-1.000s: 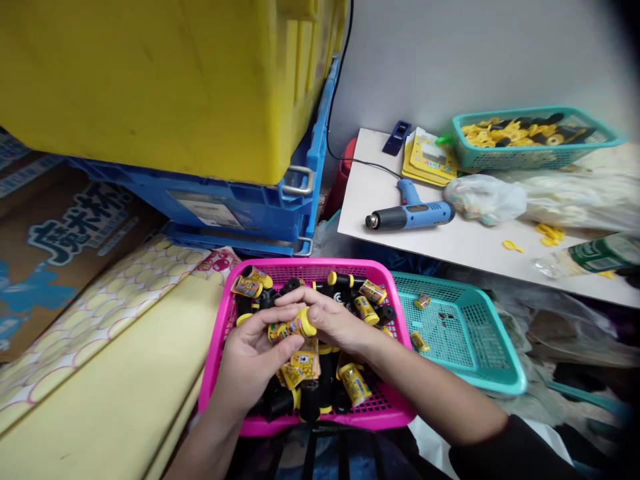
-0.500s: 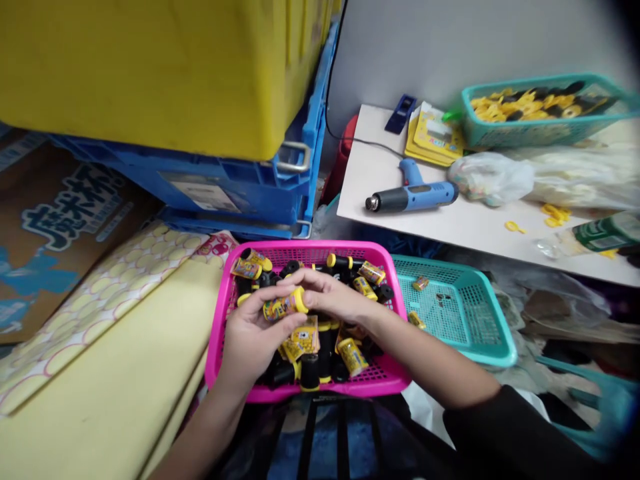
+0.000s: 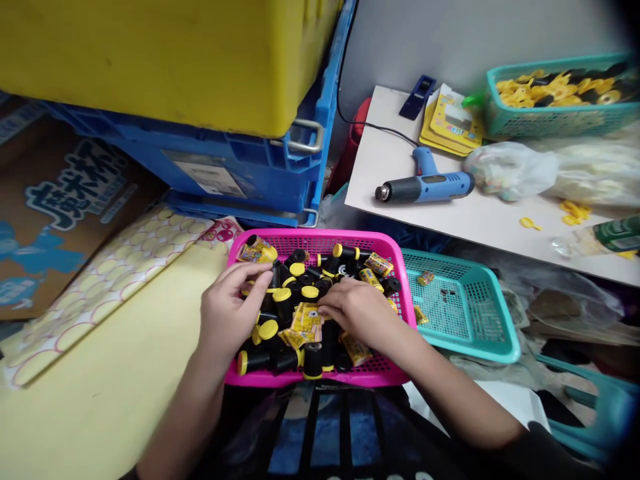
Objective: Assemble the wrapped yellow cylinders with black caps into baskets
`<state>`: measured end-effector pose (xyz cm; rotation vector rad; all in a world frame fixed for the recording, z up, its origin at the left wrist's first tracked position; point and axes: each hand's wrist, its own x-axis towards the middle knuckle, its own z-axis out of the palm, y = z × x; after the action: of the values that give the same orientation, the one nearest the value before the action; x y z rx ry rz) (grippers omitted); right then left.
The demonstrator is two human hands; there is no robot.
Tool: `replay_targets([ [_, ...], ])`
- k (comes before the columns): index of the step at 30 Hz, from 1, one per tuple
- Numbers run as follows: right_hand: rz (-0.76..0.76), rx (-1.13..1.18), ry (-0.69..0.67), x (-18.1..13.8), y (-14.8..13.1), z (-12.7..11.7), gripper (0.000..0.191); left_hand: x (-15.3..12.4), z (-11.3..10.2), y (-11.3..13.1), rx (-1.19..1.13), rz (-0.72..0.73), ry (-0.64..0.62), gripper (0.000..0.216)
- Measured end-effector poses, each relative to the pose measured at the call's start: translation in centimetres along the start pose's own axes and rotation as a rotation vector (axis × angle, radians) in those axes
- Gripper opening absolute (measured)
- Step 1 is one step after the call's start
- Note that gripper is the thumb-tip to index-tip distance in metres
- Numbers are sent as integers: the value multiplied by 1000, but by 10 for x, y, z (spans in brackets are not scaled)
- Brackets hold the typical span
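A pink basket (image 3: 320, 235) in front of me holds several small black tubes with yellow caps (image 3: 283, 303), some wrapped in yellow labels. My left hand (image 3: 225, 313) lies over the tubes at the basket's left side, with its fingers apart and bent. Coming in from the right, my right hand (image 3: 357, 310) has its fingers pressed together, and their tips dip into the pile near a labelled piece (image 3: 306, 319). What those fingertips hold, if anything, is hidden.
A teal basket (image 3: 470, 313) with a few small pieces sits right of the pink one. A white table (image 3: 450, 220) carries a blue heat gun (image 3: 425, 188), yellow cards (image 3: 450, 123), plastic bags (image 3: 510, 170) and another teal basket (image 3: 555, 117). Yellow (image 3: 175, 60) and blue crates (image 3: 240, 173) stand behind.
Both hands held a yellow-capped labelled tube above the basket; now that tube is out of them and both hands have dropped onto the pile, the left moving left. The view shifted slightly.
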<state>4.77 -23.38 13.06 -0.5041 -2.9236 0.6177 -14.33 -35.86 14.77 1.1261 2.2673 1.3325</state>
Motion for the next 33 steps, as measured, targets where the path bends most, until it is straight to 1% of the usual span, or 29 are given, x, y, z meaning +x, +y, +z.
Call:
replay_targets([
  [1,-79,-14,113,-4,1,-1,16,-3,-1,4,-44,-85,-48,15],
  [3,-238,-17,371,-10,2,-5,20,-8,-2,12,-174,-249,-199,18],
  [5,-349,-16,609,-15,0,-7,18,-13,0,19,-345,-334,-357,21],
  [6,-382,-24,695,-17,-2,-7,15,-15,3,23,-432,-345,-410,23],
  [7,-402,-37,747,-17,-4,-6,12,-16,7,25,-510,-342,-432,27],
  [8,-409,-50,763,-17,-6,-4,10,-17,10,27,-575,-333,-427,32],
  [10,-371,-25,755,-15,-9,-1,14,-17,17,29,-655,-317,-365,39],
  [11,-300,30,753,-14,-11,-1,16,-17,19,28,-672,-317,-323,39],
  [13,-80,252,715,-10,-13,-3,19,-15,22,26,-680,-333,-265,37],
  [14,31,414,645,-7,-14,-5,22,-14,22,24,-684,-342,-244,37],
  [15,125,595,525,-4,-15,-7,27,-14,23,22,-688,-349,-221,37],
  [17,242,950,212,1,-18,-7,36,-16,27,20,-702,-355,-153,35],
  [18,288,1100,101,4,-19,-6,38,-19,29,20,-711,-358,-115,33],
  [19,344,1225,59,7,-21,-5,40,-22,32,20,-720,-361,-86,31],
  [20,404,1324,83,10,-22,-3,40,-25,35,21,-726,-366,-82,30],
  [21,455,1398,158,13,-22,-2,41,-29,37,22,-730,-371,-103,30],
  [23,500,1460,331,16,-23,-3,40,-34,38,23,-724,-373,-194,33],
  [24,493,1450,372,17,-23,-4,38,-36,37,23,-716,-364,-220,33],
  [25,471,1416,377,17,-23,-7,35,-37,35,23,-711,-344,-215,33],
  [26,444,1360,351,17,-22,-10,31,-37,33,22,-708,-314,-190,32],
  [28,383,1232,258,17,-23,-15,22,-34,28,21,-698,-242,-135,34],
  [29,359,1188,217,18,-24,-17,20,-32,26,21,-690,-224,-133,37],
  [31,335,1181,183,19,-27,-18,20,-27,24,22,-674,-242,-174,44],
  [33,337,1243,202,21,-29,-14,26,-23,25,24,-675,-300,-183,43],
])
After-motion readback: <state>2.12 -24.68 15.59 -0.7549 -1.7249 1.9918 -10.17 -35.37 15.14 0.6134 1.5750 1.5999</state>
